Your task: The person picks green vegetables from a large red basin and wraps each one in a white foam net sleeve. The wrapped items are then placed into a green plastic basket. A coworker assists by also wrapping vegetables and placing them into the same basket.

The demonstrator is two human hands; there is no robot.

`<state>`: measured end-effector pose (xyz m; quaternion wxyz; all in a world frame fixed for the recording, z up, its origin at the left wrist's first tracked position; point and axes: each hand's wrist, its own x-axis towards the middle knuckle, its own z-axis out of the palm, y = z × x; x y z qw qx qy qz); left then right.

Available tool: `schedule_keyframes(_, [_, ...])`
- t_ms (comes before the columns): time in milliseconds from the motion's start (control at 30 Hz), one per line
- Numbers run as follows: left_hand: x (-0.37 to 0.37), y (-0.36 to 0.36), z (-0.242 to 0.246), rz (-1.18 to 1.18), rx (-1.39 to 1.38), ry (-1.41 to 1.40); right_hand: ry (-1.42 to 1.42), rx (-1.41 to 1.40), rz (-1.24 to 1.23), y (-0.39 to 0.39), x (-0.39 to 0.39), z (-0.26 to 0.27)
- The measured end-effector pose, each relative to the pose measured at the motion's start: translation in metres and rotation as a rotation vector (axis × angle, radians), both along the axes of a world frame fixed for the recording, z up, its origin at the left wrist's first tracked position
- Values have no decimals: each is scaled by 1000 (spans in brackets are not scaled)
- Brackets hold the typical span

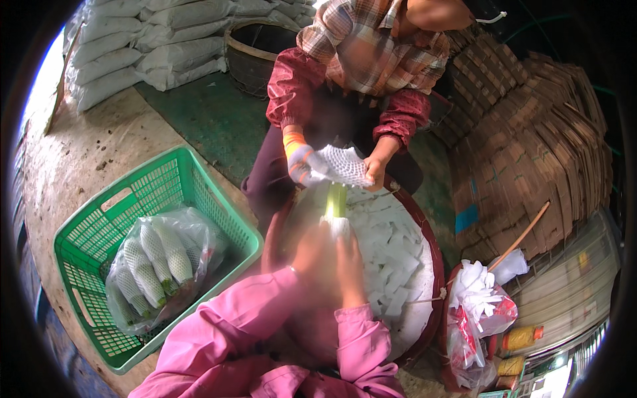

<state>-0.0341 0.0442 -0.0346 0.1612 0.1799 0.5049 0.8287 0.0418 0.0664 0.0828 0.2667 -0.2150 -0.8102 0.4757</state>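
A pale green, stalk-like vegetable [337, 200] stands between me and a co-worker, over a round tub. My left hand [309, 248] and my right hand [350, 264] grip its lower end from both sides, around a white wrap [335, 226]. My left hand is blurred, so its fingers are hard to make out. At the vegetable's far end the co-worker spreads a white foam net sleeve [346, 164] with both hands, one of them gloved. Whether the net encloses the tip is hidden.
White strips [390, 258] lie in the red-rimmed tub [434, 248]. At left, a green plastic basket [74, 248] contains a clear bag [199, 224] of net-sleeved vegetables [144, 263]. Flattened cardboard [527, 159] is stacked at right, near white gloves [475, 288]. White sacks [179, 54] are piled behind.
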Motion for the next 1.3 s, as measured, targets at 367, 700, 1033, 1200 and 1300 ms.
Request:
schedule_keyframes(367, [-6,-1,1,57,-59,128,-7,62,20,3,-6,0])
schedule_keyframes(700, [-9,-15,27,41,-35,104,38,169,-75,4,-11,-11])
schedule_keyframes(1033, [-6,-35,72,-8,309,-272,-13,1112,-394,-16,-15,30])
schedule_keyframes(1200, [-15,-34,69,-97,185,-273,148,953,-232,2,-29,46])
schedule_keyframes(1300, [-14,-31,62,-108,455,-272,318,979,-175,9,-31,42])
